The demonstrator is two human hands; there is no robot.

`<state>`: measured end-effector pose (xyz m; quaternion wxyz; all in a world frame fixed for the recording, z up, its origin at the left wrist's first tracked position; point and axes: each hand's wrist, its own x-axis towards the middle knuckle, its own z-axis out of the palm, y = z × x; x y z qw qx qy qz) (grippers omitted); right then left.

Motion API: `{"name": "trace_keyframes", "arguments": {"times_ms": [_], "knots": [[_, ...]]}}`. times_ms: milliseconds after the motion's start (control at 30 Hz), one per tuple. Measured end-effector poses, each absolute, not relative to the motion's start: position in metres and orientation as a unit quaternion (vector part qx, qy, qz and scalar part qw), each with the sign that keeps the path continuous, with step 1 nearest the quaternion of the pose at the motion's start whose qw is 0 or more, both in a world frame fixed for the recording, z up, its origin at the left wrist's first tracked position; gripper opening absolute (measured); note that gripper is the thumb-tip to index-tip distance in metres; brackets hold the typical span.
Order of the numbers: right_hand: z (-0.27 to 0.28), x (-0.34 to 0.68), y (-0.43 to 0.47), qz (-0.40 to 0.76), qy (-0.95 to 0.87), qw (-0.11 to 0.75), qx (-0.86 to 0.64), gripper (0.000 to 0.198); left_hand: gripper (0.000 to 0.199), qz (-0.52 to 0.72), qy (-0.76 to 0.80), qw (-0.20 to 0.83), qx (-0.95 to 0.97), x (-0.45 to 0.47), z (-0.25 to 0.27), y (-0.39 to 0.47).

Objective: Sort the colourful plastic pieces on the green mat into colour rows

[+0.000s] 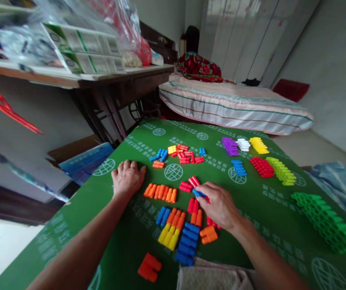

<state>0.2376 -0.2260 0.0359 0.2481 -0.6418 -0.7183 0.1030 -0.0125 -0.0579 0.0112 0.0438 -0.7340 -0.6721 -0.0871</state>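
My left hand [127,178] lies palm down on the green table [136,161], fingers stretched out, with nothing in it. My right hand [220,204] has its fingers closed on a blue plastic block [197,192] made of bullet-shaped tubes. Red blocks [193,181] lie around those fingertips, partly covered by them. Between my hands is a row of orange blocks [160,192]. Nearer to me lie yellow blocks [169,237], a column of blue blocks [187,243] and an orange block [209,234]. Another orange block [149,267] sits apart at the front.
Mixed loose blocks [183,154] lie farther back. Sorted groups stand at the right: purple [230,146], white [243,144], yellow [259,145], red [262,167], lime [280,171] and green [325,221]. A cloth [215,278] lies at the front edge. Behind are a cluttered desk [79,80] and a bed [236,100].
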Motion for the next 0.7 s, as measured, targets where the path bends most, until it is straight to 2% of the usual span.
{"name": "trace_keyframes", "arguments": {"times_ms": [233, 467, 533, 700], "knots": [[0.014, 0.293, -0.249, 0.042, -0.619, 0.247, -0.745, 0.023, 0.057, -0.091, -0.675, 0.036, -0.731, -0.010, 0.013, -0.059], [0.004, 0.330, -0.265, -0.046, -0.501, 0.122, -0.856, 0.026, 0.058, -0.088, -0.677, 0.030, -0.730, -0.008, 0.016, -0.061], [0.002, 0.336, -0.270, -0.028, -0.506, 0.121, -0.853, 0.027, 0.058, -0.088, -0.676, 0.029, -0.731, -0.008, 0.017, -0.060], [0.003, 0.354, -0.277, 0.089, -0.543, 0.189, -0.813, 0.038, 0.060, -0.078, -0.673, 0.020, -0.735, -0.009, 0.019, -0.057]]}}
